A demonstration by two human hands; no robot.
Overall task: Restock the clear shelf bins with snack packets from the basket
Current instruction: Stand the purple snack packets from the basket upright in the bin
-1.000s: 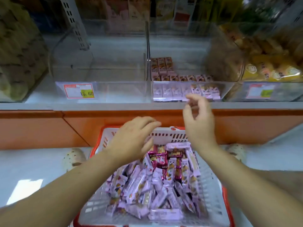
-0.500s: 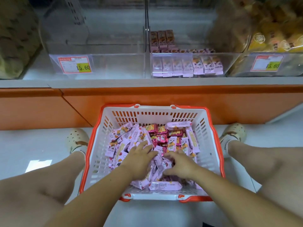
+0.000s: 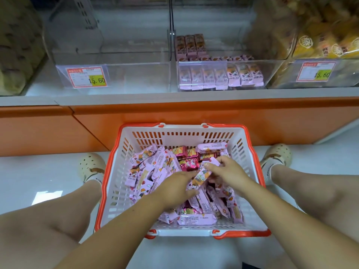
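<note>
In the head view, the right hand (image 3: 227, 171) is pinching a pink packet (image 3: 200, 176) just above the heap in the basket (image 3: 118, 171), probably gathering stock for the half-filled bin (image 3: 274, 72). The left hand (image 3: 174, 186) is touching the packet's lower end; whether it is gripping, I cannot tell.

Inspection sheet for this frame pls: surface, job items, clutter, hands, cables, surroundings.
Surface: white floor; basket stands on it between the shoes.
Job's things: pink and red snack packets heaped in basket; middle clear bin partly filled with pink packets.
Clutter: nothing seen.
Hands: right hand pinches a pink packet; left hand touches it, grip unclear.
Cables: nothing seen.
Surroundings: orange shelf base; left bin with 15.60 price tag; right bin of yellow packets.
</note>
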